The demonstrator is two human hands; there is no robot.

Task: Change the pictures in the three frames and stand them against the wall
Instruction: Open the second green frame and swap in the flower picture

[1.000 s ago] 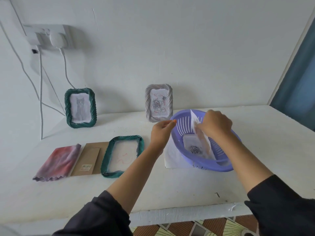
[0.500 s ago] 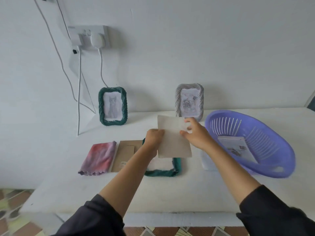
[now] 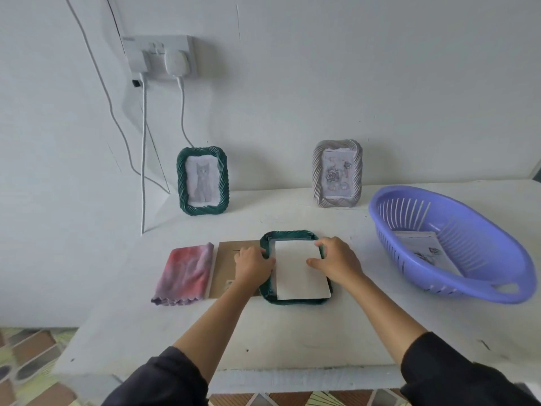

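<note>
A green frame [image 3: 292, 235] lies face down on the white table [image 3: 292, 332]. A white picture sheet [image 3: 300, 273] lies blank side up inside it. My left hand [image 3: 253, 265] pinches the sheet's left edge with curled fingers. My right hand [image 3: 336, 260] presses the sheet's right side with thumb and forefinger spread. A second green frame [image 3: 202, 181] with a cat picture and a grey frame [image 3: 337, 173] with a rose picture stand against the wall.
A brown cardboard backing [image 3: 225, 259] and a folded pink cloth [image 3: 184, 273] lie left of the flat frame. At the right, a purple basket [image 3: 497, 297] holds loose pictures [image 3: 424, 250]. Cables hang from a wall socket [image 3: 159, 55] at the back left.
My right hand took the sheet out of the basket, both hands carried it left, and it now lies in the flat green frame. The view has shifted left.
</note>
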